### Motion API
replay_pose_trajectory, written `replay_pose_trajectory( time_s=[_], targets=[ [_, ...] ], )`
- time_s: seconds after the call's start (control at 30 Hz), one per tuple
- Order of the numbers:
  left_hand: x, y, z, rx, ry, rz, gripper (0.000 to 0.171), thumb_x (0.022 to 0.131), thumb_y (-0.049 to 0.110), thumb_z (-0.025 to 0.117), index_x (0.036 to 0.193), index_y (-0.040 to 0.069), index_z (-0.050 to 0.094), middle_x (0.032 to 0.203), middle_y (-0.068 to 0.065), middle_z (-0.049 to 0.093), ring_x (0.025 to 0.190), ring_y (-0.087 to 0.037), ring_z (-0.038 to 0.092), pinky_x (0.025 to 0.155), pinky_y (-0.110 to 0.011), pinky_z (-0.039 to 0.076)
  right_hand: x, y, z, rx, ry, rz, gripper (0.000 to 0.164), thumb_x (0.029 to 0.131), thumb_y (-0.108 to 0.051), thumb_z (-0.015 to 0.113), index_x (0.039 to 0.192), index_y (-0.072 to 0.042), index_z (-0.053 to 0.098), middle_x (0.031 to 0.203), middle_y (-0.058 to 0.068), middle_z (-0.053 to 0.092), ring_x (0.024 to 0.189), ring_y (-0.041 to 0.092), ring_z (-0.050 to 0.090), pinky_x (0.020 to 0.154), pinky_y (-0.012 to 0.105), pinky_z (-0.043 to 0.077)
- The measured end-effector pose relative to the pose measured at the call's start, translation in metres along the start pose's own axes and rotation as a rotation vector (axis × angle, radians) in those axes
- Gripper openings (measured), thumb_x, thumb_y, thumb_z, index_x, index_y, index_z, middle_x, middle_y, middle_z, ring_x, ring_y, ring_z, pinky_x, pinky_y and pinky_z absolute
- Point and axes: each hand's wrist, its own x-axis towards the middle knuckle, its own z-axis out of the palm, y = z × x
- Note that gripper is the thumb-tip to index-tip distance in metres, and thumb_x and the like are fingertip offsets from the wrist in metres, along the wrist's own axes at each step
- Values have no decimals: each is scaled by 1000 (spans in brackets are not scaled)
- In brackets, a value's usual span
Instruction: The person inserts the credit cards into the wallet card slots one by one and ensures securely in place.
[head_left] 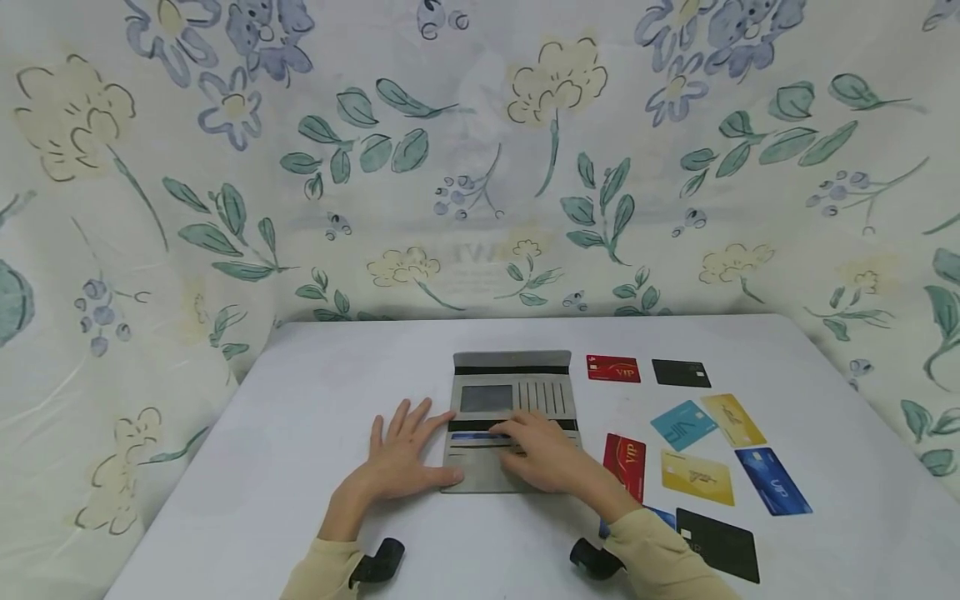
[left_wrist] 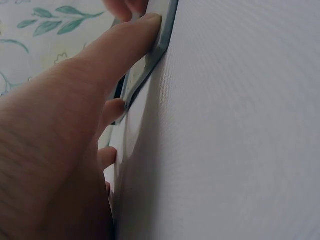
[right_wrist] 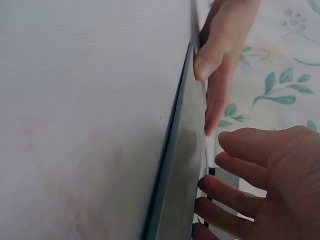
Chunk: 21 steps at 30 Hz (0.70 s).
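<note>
A grey wallet (head_left: 480, 479) with card slots and a clear window (head_left: 486, 398) lies unfolded on the white table. The edge of a blue card (head_left: 468, 436) shows in one of its slots. My left hand (head_left: 401, 458), fingers spread, rests at the wallet's left side, with thumb and index fingertip on its edge. Over the lower half is my right hand (head_left: 543, 450), its fingertips touching the wallet by the slot with the blue strip. In the right wrist view the right thumb (right_wrist: 245, 145) stands apart from the other fingers, and the wallet (right_wrist: 182, 150) lies beneath.
Right of the wallet lie several cards: red (head_left: 613, 369), black (head_left: 681, 373), light blue (head_left: 684, 425), gold (head_left: 697, 477) and dark blue (head_left: 772, 482). A larger black card (head_left: 720, 546) lies near the right sleeve (head_left: 660, 554). A flowered cloth (head_left: 480, 208) hangs behind the table.
</note>
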Motion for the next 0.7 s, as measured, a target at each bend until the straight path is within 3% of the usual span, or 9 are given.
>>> replay_pose_trajectory(
  time_s=[0.3,0.7],
  targets=[
    [1,-3,2,5,8,4,87,79,59,73,151,22,41,163,-18,20,150,-45,3,112,-71,-6,-31,19,-14,91,25,102,40,92,-15,69,131,-12,61,137,15,52,129,33,46,105,54,44],
    [-1,-2,-1,2,-7,-3,88,79,60,72,152,22,39,163,-18,18,150,-45,2,112,-70,-7,-77,48,-44,-16,76,197,43,91,-17,71,133,-15,60,133,11,54,123,29,49,100,51,49]
  ],
)
